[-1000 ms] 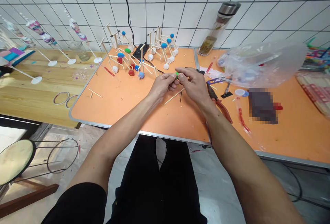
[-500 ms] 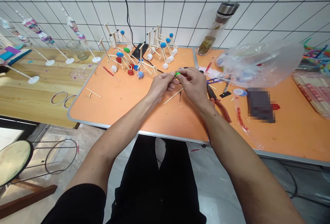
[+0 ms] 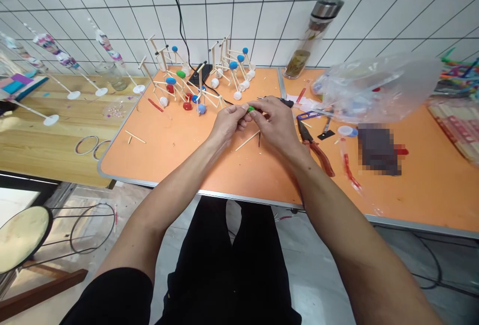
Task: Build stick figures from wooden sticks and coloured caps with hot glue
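Note:
My left hand [image 3: 227, 121] and my right hand [image 3: 275, 124] meet above the orange table [image 3: 179, 155], fingers pinched together round a small green cap [image 3: 250, 109]. A thin wooden stick [image 3: 247, 141] runs down and to the left from under my right hand; whether the fingers hold it is hidden. Behind the hands stand stick-and-cap models [image 3: 194, 83] with blue, red, green and white caps.
Red-handled pliers [image 3: 318, 149] lie right of my right hand. A clear plastic bag [image 3: 374, 90] of caps, a glass bottle [image 3: 305, 40], a black cable [image 3: 179, 10] and loose sticks [image 3: 134, 137] are about. A wooden table [image 3: 37, 135] with rings [image 3: 88, 144] adjoins on the left. A stool [image 3: 22, 235] stands below.
Both hands with the green cap have shifted slightly left and a little down in the picture; the grip looks the same.

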`<state>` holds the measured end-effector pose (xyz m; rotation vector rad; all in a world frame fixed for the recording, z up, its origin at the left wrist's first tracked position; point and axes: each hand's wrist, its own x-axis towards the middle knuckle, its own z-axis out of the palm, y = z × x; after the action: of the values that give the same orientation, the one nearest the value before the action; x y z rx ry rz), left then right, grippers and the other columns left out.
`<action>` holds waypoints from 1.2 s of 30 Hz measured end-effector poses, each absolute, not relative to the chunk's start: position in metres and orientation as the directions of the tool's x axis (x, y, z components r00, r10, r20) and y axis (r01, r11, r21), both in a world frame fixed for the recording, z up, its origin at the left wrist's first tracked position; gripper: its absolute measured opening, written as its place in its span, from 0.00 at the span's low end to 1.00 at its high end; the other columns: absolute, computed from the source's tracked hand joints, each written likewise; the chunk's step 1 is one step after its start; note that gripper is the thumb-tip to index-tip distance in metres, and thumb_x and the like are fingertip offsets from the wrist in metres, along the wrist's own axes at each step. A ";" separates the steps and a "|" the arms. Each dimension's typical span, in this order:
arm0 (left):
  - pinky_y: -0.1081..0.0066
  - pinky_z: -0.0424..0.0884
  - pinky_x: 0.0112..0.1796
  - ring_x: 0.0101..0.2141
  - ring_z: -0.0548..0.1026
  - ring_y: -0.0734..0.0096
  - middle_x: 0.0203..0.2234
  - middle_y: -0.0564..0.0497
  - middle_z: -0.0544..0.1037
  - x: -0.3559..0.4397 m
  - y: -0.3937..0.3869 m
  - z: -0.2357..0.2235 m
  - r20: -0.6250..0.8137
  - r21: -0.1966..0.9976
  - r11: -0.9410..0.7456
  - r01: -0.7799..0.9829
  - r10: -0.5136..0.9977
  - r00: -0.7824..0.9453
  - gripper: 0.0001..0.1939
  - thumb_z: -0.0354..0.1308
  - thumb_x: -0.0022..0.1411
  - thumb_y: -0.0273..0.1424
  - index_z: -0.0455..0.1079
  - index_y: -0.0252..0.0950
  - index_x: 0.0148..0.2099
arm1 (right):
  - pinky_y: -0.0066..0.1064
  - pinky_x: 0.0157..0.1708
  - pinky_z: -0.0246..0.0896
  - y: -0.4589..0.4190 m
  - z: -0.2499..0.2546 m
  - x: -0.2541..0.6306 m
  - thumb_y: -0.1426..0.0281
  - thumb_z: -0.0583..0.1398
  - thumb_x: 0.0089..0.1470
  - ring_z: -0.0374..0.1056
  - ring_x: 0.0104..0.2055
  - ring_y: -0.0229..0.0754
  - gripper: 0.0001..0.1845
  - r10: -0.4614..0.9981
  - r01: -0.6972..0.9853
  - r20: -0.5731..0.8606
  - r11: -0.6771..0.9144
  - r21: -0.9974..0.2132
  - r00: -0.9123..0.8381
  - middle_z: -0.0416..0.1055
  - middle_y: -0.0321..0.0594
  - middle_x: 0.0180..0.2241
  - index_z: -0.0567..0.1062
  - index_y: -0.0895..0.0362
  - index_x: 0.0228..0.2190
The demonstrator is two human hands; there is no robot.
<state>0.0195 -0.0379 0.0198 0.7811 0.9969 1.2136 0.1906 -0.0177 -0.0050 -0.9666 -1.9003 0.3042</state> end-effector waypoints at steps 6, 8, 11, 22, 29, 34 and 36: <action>0.80 0.65 0.25 0.19 0.69 0.84 0.22 0.56 0.79 0.017 -0.034 0.018 -0.210 0.882 0.252 -0.399 0.967 0.147 0.21 0.74 0.80 0.36 0.75 0.36 0.33 | 0.42 0.43 0.75 -0.014 0.002 0.200 0.27 0.68 0.65 0.76 0.40 0.48 0.38 0.839 0.237 0.462 0.530 -0.814 -0.289 0.84 0.40 0.39 0.92 0.48 0.46; 0.80 0.66 0.25 0.19 0.70 0.84 0.22 0.57 0.79 0.016 -0.034 0.020 -0.212 0.869 0.269 -0.416 0.961 0.179 0.20 0.72 0.81 0.35 0.76 0.36 0.33 | 0.38 0.38 0.73 -0.015 0.005 0.202 0.26 0.70 0.62 0.73 0.35 0.44 0.39 0.864 0.153 0.379 0.446 -0.882 -0.330 0.83 0.39 0.37 0.92 0.48 0.46; 0.80 0.65 0.25 0.19 0.69 0.84 0.21 0.57 0.77 0.016 -0.034 0.021 -0.207 0.868 0.275 -0.413 0.958 0.200 0.21 0.69 0.83 0.33 0.76 0.35 0.32 | 0.37 0.36 0.72 -0.015 0.007 0.201 0.25 0.72 0.58 0.72 0.34 0.43 0.41 0.871 0.100 0.337 0.395 -0.913 -0.357 0.83 0.38 0.36 0.92 0.48 0.44; 0.81 0.63 0.23 0.18 0.68 0.85 0.20 0.56 0.78 0.022 -0.040 0.024 -0.226 0.870 0.291 -0.398 0.953 0.202 0.24 0.70 0.83 0.37 0.77 0.35 0.31 | 0.47 0.49 0.76 -0.018 -0.002 0.195 0.38 0.68 0.73 0.78 0.44 0.53 0.28 0.742 0.420 0.643 0.653 -0.630 -0.191 0.82 0.44 0.39 0.89 0.48 0.40; 0.82 0.63 0.23 0.18 0.67 0.85 0.19 0.58 0.75 0.020 -0.039 0.026 -0.267 0.837 0.310 -0.452 0.951 0.159 0.21 0.72 0.81 0.33 0.77 0.35 0.32 | 0.44 0.46 0.77 -0.014 -0.008 0.192 0.44 0.68 0.73 0.79 0.44 0.52 0.24 0.733 0.416 0.646 0.666 -0.619 -0.212 0.86 0.45 0.44 0.90 0.51 0.47; 0.82 0.59 0.21 0.17 0.64 0.86 0.17 0.59 0.71 0.019 -0.040 0.029 -0.268 0.856 0.298 -0.423 0.955 0.129 0.26 0.76 0.78 0.38 0.71 0.36 0.29 | 0.45 0.46 0.79 -0.016 -0.009 0.191 0.48 0.70 0.72 0.80 0.43 0.51 0.22 0.699 0.415 0.683 0.697 -0.585 -0.211 0.87 0.45 0.47 0.90 0.50 0.54; 0.82 0.58 0.21 0.16 0.63 0.86 0.17 0.60 0.71 0.019 -0.040 0.028 -0.246 0.873 0.278 -0.400 0.961 0.129 0.28 0.76 0.78 0.41 0.70 0.36 0.28 | 0.45 0.47 0.79 -0.017 -0.009 0.191 0.47 0.69 0.74 0.80 0.43 0.52 0.21 0.681 0.441 0.701 0.707 -0.553 -0.212 0.87 0.45 0.45 0.90 0.50 0.52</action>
<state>0.0190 -0.0397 0.0279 0.7386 0.9595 1.1315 0.1906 -0.0172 -0.0088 -0.8771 -1.8524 0.2827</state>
